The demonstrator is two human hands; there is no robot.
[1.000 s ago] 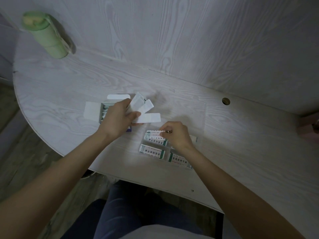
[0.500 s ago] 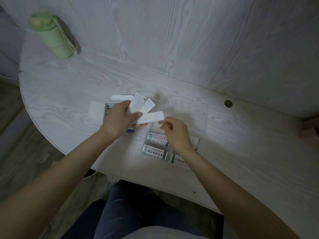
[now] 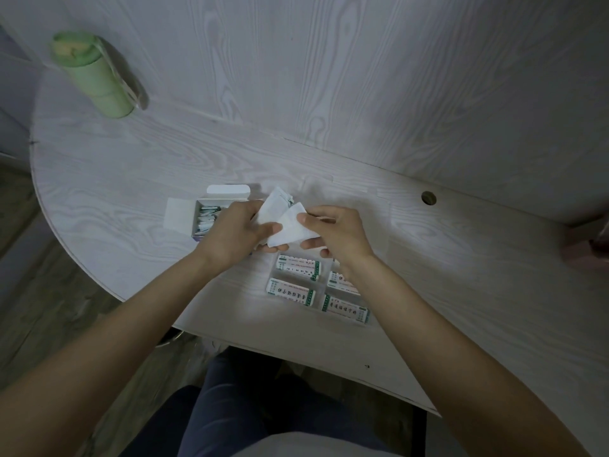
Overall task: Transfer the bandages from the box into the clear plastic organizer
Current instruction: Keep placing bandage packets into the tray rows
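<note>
An open white box (image 3: 204, 212) lies left of centre on the table, with several wrapped bandages inside and its flaps spread. My left hand (image 3: 230, 234) holds a small fan of white bandage strips (image 3: 275, 206) just right of the box. My right hand (image 3: 336, 232) pinches the lowest strip (image 3: 290, 230) of that fan, thumb on top. Below my hands lies the clear plastic organizer (image 3: 318, 286), hard to make out, with several green-and-white printed bandages (image 3: 290, 288) lying flat in its compartments. My right wrist covers part of it.
A green bottle (image 3: 95, 74) with a strap stands at the far left against the wall. A cable hole (image 3: 428, 197) sits in the table at the right. The table's curved edge runs close in front of my lap.
My right hand rose from the organizer to the fan of strips and took hold of the lowest one. My left hand stayed by the box, still holding the strips.
</note>
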